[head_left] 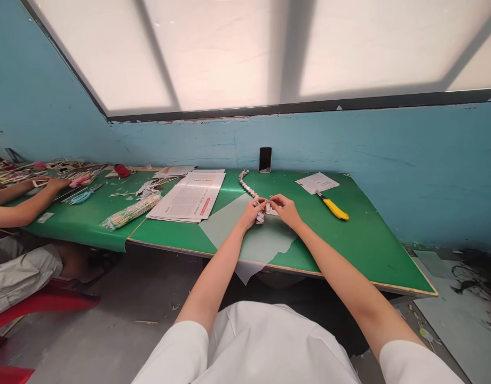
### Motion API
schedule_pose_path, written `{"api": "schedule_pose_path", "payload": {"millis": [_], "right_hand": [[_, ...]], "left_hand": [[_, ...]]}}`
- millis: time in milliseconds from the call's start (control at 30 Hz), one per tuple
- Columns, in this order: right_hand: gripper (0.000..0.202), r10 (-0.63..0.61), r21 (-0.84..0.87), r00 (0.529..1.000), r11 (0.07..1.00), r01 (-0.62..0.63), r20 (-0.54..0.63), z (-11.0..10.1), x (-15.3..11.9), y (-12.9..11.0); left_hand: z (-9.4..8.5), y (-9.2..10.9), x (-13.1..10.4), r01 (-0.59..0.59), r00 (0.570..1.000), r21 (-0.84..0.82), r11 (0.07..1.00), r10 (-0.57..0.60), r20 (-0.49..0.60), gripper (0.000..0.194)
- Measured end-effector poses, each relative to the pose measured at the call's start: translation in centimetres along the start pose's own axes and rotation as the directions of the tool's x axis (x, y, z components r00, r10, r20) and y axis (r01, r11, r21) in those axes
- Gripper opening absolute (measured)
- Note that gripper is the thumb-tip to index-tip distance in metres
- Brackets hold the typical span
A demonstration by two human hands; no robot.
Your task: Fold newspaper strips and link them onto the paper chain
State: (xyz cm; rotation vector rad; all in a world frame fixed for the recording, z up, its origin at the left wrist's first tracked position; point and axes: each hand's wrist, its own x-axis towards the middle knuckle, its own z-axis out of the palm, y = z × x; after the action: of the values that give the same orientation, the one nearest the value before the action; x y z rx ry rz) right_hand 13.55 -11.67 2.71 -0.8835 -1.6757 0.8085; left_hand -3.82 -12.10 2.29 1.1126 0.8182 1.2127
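The hands are being held close together above the tabletop [369,240]; the folded paper chain [249,190] is being pinched between the fingertips of the left hand [251,213], and its near end is being pinched by the right hand [285,210]; exact finger contacts are being partly hidden. The chain is being kept near the middle of the tabletop, its far part being curved toward the phone [265,160], which is being propped upright against the blue wall [213,141]. Beneath the hands, the translucent sheet [245,234] is being spread out, one pointed corner being left hanging over the front edge; to its left, the newspapers [189,197] are being stacked, the sheet's edge being met by their near corner. To the right, the yellow-handled tool [335,209] is being left with its tip on the printed paper [317,183]. Farther left, the thin sticks [131,213] are being held in clear, crinkled plastic; crumpled white scraps [147,189], blue-handled tool [82,197] and a red object [121,170] are being scattered about, and loose strips are being handled by another person [23,208]. A zigzag of small, pale, printed folds is being formed by the chain; the green covering is being shown smooth and slightly glossy.
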Motion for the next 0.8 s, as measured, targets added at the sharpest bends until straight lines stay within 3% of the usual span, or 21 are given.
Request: {"api": "schedule_pose_path", "payload": {"millis": [600, 800], "right_hand": [[0.041, 0.069, 0.181, 0.993, 0.98, -0.085, 0.093, 0.19, 0.15, -0.05], [0.039, 0.074, 0.166, 0.993, 0.982, -0.089, 0.097, -0.01, 0.17, -0.15]], "left_hand": [[-0.28, -0.4, 0.19, 0.014, 0.999, 0.009, 1.0, -0.014, -0.029, 0.04], [-0.33, -0.45, 0.21, 0.029, 0.999, 0.033, 0.999, -0.028, -0.025, 0.042]]}}
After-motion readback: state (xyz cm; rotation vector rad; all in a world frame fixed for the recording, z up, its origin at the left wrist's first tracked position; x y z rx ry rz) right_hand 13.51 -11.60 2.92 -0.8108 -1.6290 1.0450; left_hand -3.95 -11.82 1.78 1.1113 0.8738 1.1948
